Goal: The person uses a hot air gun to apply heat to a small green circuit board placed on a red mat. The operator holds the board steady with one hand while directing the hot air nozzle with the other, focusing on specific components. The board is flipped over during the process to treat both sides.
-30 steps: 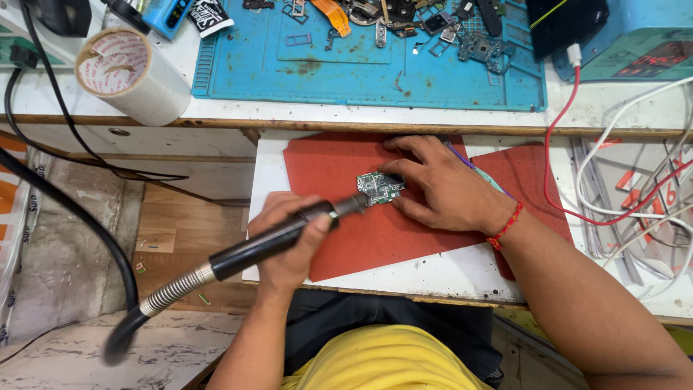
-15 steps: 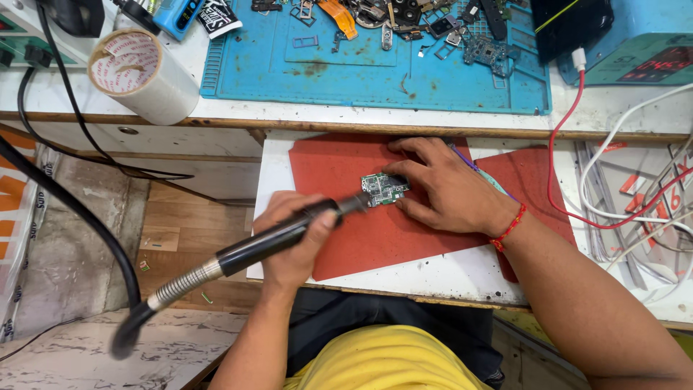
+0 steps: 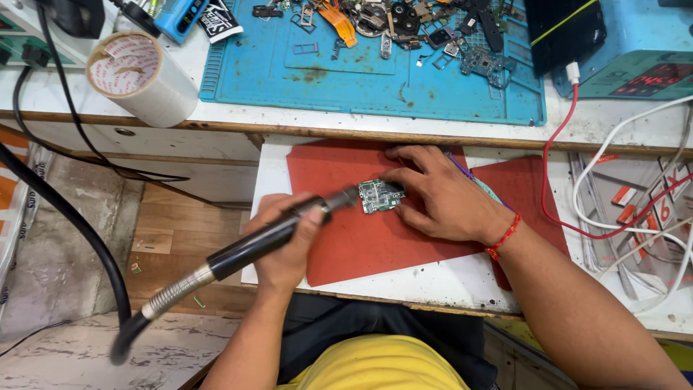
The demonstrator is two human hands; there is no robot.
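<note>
Left hand [image 3: 285,242] sits in the lower middle of the frame with its fingers wrapped tight round a black hot-air handpiece [image 3: 267,238], the nozzle tip pointing up and to the right and ending right at the left edge of a small green circuit board [image 3: 380,195]. From the back of the handpiece a ribbed metal collar runs into a thick black hose [image 3: 58,209] that loops off toward the lower left and back up the left side. The board lies flat near the centre of the frame on a red mat [image 3: 361,238], which is spread over a white pull-out tabletop [image 3: 433,282]. Right hand [image 3: 440,198] comes in from the lower right (red thread bracelet on the wrist) and rests palm down on the mat, fingertips pressing on the board's right and upper edge, so the fingers are pinning it rather than gripping. Across the top of the frame there's a blue work mat [image 3: 375,79] littered with small phone parts along its far edge. A fat roll of clear tape [image 3: 141,76] lies at upper left, and red and white cables [image 3: 577,195] trail down the right side.
</note>
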